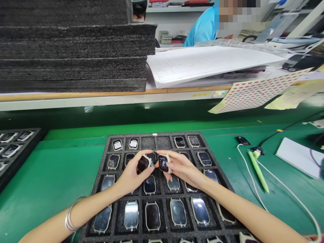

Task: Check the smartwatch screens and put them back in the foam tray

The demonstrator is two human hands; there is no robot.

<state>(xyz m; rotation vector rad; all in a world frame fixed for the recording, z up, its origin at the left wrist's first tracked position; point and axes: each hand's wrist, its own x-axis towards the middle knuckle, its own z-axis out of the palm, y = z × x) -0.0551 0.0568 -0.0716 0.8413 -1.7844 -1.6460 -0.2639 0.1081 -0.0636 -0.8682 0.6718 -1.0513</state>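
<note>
Toward twelve o'clock over a foam tray [165, 209], the left hand [133, 172] curls closed around a dark watch [143, 163]; the right hand [183, 168] pinches a lit watch [163, 163]. Two white-screened watches [133, 143] sit at eleven; most tray watches [153, 217] look dark, so much seems left.

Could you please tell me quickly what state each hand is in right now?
Left hand: closed, holding a dark-screened watch.
Right hand: closed, holding a lit-screened watch between its fingers.
</note>
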